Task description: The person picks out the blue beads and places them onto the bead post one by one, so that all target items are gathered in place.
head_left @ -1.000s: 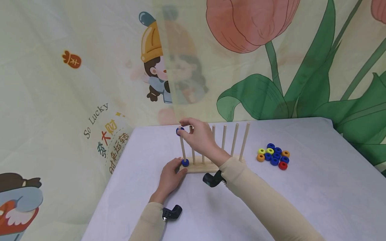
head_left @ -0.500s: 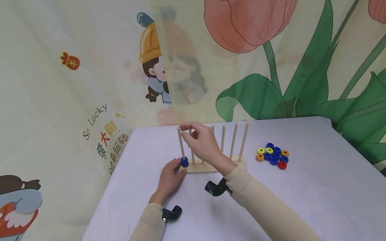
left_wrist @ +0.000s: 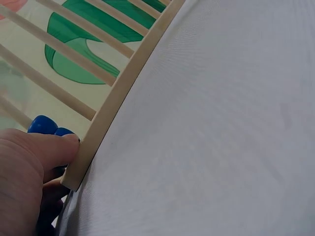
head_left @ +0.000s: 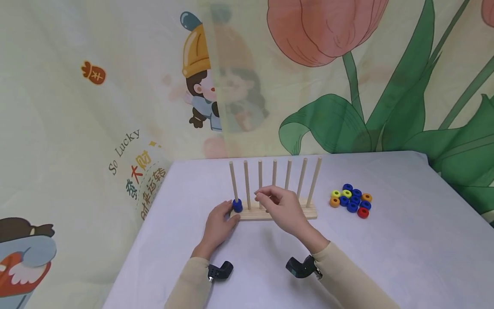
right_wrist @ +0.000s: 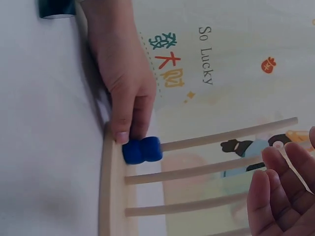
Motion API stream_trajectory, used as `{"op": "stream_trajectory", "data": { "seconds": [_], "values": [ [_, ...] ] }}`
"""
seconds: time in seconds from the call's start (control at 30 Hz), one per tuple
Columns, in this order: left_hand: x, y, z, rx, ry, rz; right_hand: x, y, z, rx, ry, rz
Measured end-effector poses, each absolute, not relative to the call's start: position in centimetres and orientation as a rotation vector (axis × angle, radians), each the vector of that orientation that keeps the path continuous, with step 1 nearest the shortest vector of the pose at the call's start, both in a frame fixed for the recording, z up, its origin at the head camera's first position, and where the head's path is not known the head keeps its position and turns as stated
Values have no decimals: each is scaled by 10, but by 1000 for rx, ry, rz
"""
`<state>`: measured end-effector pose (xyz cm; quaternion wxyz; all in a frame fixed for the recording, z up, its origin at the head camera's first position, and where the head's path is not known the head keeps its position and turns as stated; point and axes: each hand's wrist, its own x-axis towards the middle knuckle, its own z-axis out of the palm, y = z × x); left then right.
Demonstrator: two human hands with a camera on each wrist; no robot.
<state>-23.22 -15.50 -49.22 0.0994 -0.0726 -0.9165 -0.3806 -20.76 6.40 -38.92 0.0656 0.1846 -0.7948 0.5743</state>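
Note:
A wooden peg stand (head_left: pixel 254 216) with several upright pegs is on the table. Two blue beads (head_left: pixel 237 206) are stacked at the foot of its leftmost peg; the right wrist view shows the blue pair (right_wrist: pixel 142 150) touching. My left hand (head_left: pixel 218 226) grips the stand's left end, thumb on the front edge of the base (left_wrist: pixel 123 88) and fingers behind it. In front of the middle pegs hovers my right hand (head_left: pixel 285 211), its fingers (right_wrist: pixel 283 194) loosely bent and holding nothing.
To the right of the stand lies a cluster of loose beads: several blue beads (head_left: pixel 352 207), two yellow beads (head_left: pixel 336 194), two orange beads (head_left: pixel 334 202) and a red bead (head_left: pixel 362 213). A white cloth (head_left: pixel 409 257) covers the table. Behind it hangs a printed curtain (head_left: pixel 239 86).
A blue bead left my right hand at the top of the leftmost peg and dropped onto the other blue bead. My right hand then moved down and right. My left hand stayed put.

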Motion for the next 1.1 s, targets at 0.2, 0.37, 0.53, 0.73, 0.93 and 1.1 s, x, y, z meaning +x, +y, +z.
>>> {"op": "stream_trajectory", "data": {
  "seconds": [0.2,0.37,0.53,0.73,0.93,1.1],
  "values": [
    [-232,-155,-491,-189,-2712,-1141,-201,77,-412,465,-2444,1762],
    [-233,-156,-491,-198,-2707,-1141,-197,89,-427,324,-2519,1730],
    [-233,-156,-490,-200,-2705,-1140,-197,104,-440,198,-2564,1683],
    [-233,-156,-489,-189,-2706,-1150,-198,117,-448,15,-2515,1775],
    [-233,-155,-492,-197,-2701,-1150,-195,125,-457,-76,-2441,1733],
    [-233,-154,-494,-209,-2698,-1147,-192,134,-465,-73,-2491,1593]
  ]
}}
